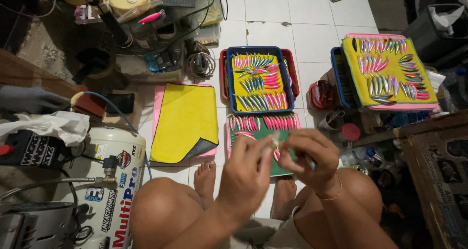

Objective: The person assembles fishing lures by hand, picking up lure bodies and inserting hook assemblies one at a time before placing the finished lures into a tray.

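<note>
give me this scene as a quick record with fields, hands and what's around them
left hand: pinches a small pale lure
right hand: fingertips on the same lure
below hands: green tray of pink lures
middle: blue tray, lures on yellow cloth
right: yellow-lined tray of lures
left: yellow cloth on a pink tray, white compressor tank

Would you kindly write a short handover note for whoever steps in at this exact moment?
Left hand and right hand meet above the knees, both pinching one small lure; details blurred.
Filled: blue tray on yellow cloth, green mat below it, and right yellow tray, all carrying rows of lures.
The yellow cloth on the pink tray lies bare.
</note>
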